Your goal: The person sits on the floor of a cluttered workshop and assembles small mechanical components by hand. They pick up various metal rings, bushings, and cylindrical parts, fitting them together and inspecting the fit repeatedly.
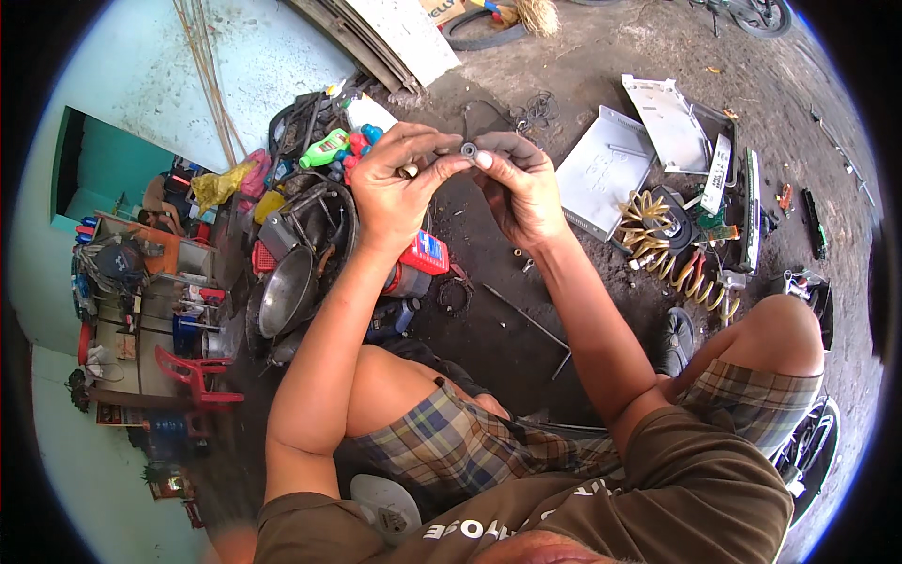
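Near the upper centre, the raised left hand (387, 188) is shown with thumb and fingertips pinched narrowly on the left edge of a small ring-shaped part (469, 148); a brass-coloured piece (408, 171) is lodged against its fingers. The ring-shaped part is held well above the ground (479, 329), between both hands; its round opening is turned toward the camera, so that its long axis is seen nearly end-on and its length cannot be told. Its right edge is gripped just as closely by the right hand (520, 183), and the rim is partly covered by the fingertips. From left to right, the surroundings are made up of a red plastic chair (195, 376), a shallow metal pan (287, 291), a green bottle (325, 148) and a red container (428, 252), the view of this clutter being partly blocked by the left forearm (324, 395). Farther right, a thin metal rod (526, 318) is laid obliquely beside the right forearm (597, 310); beyond it, a flat metal panel (601, 174), a coiled yellow hose (644, 218) and a red-handled tool (694, 268) are scattered.
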A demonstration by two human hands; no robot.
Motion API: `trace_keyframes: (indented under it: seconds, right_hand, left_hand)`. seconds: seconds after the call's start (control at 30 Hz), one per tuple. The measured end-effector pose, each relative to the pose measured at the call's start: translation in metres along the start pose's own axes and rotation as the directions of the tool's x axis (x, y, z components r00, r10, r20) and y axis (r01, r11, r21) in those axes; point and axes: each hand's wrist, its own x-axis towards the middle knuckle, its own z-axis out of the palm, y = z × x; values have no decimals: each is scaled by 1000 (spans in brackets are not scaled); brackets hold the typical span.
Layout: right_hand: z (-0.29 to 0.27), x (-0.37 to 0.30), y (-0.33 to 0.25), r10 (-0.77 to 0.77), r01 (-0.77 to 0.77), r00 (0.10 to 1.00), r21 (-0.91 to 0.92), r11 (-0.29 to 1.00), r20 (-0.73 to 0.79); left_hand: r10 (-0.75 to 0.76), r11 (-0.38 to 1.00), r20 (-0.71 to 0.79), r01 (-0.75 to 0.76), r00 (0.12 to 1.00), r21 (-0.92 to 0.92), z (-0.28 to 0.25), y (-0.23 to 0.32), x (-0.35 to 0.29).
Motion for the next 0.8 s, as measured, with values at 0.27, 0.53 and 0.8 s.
trace_keyframes:
  seconds: [0.27, 0.53, 0.8]
  right_hand:
    - [5, 1, -6, 1, -2, 1000, -53, 999, -9]
    - [-2, 2, -3, -9, 8, 1000, -56, 998, -19]
    - [-5, 4, -4, -4, 3, 1000, -69, 998, -13]
  left_hand:
    - [-23, 997, 62, 28, 998, -73, -1, -8, 0]
    - [-14, 992, 29, 17, 999, -122, 5, -10, 0]
    - [-59, 991, 51, 65, 997, -117, 4, -9, 0]
